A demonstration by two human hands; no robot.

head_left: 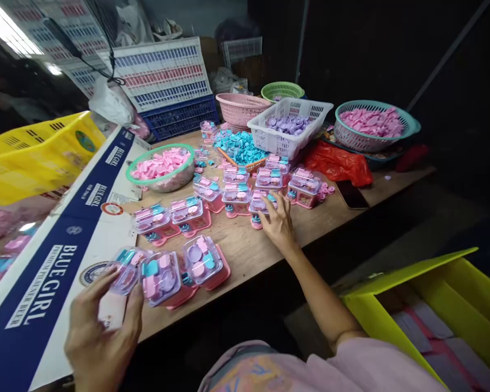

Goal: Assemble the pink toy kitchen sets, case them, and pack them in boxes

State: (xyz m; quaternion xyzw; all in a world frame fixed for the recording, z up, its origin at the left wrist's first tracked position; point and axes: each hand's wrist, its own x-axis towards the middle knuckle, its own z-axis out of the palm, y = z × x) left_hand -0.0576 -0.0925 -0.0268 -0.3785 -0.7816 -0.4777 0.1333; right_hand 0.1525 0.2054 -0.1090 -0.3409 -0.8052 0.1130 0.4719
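Observation:
Several small pink toy boxes with clear lids (237, 194) and teal and purple pieces inside lie across the wooden table (253, 247). My left hand (100, 332) at the lower left pinches one clear-lidded box (126, 269) by its edge, beside two more boxes (204, 261) near the table's front. My right hand (278, 220) reaches out over the table and its fingers rest on a box (258, 206) in the middle row.
Bowls and baskets of pink (163, 163), teal (239, 146) and purple (288, 125) pieces stand at the back. A flat Blue Girl carton (57, 261) lies at left, a yellow crate (28, 155) behind it, a phone (351, 194) and red bag (337, 163) right, a yellow box (424, 310) below.

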